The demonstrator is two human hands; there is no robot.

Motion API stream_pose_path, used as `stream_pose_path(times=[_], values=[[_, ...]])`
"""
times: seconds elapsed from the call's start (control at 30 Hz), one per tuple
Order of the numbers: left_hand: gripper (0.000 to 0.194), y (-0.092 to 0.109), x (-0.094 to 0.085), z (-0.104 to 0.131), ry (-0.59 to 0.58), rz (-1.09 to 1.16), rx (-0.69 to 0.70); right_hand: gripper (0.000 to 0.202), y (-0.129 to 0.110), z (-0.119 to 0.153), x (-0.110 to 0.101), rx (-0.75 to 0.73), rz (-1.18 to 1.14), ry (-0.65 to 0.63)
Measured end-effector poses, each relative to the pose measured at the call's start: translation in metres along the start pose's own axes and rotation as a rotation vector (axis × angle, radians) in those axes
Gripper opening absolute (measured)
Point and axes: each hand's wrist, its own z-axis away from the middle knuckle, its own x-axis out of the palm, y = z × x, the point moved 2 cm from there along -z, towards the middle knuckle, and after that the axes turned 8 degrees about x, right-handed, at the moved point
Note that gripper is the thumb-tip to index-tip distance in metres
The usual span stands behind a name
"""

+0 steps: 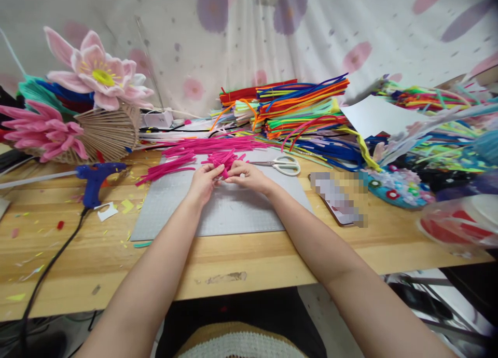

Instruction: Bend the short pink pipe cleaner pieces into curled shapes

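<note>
My left hand and my right hand meet over a grey cutting mat. The fingers of both are pinched together around a small magenta fuzzy piece, whose shape is mostly hidden by the fingertips. Just behind it lies a cluster of short magenta pipe cleaners. More magenta stems lie on the mat to the left, and a long bundle runs along its back edge. White-handled scissors rest at the mat's back right, blades pointing toward my right hand.
A blue glue gun with a black cord is at the left, near pink fuzzy flowers. Colourful pipe-cleaner bundles are piled behind. A phone and a red-and-white container are to the right.
</note>
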Motion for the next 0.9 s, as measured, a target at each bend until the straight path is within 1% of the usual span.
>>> stream_pose_path(times=[0.1,0.2,0.3,0.4,0.5,0.6,0.67,0.8,0.9], values=[[0.031,-0.002,0.000,-0.001,0.035,-0.164,0.159,0.027,0.003,0.001,0.001,0.128,-0.070,0.003],[0.030,-0.005,0.002,-0.001,0.051,-0.314,0.224,0.022,0.008,0.000,0.004,0.253,-0.147,0.020],[0.023,-0.008,0.003,-0.001,0.041,-0.373,0.255,0.018,0.013,-0.002,0.007,0.346,-0.184,0.081],[0.018,-0.011,0.002,-0.003,0.013,-0.401,0.264,0.016,0.013,-0.002,0.008,0.380,-0.195,0.123],[0.015,-0.014,0.000,-0.006,-0.014,-0.470,0.280,0.014,0.011,-0.001,0.012,0.431,-0.128,0.169],[0.009,-0.017,-0.002,-0.007,-0.009,-0.572,0.339,0.013,0.010,0.000,0.016,0.468,-0.041,0.247],[0.007,-0.018,-0.003,-0.007,0.000,-0.616,0.372,0.011,0.009,0.000,0.021,0.460,-0.022,0.262],[0.012,-0.020,-0.002,-0.005,0.001,-0.655,0.408,0.007,0.009,-0.001,0.027,0.469,-0.017,0.254],[0.014,-0.022,-0.001,-0.005,0.042,-0.703,0.438,0.008,0.008,-0.001,0.027,0.498,0.000,0.274]])
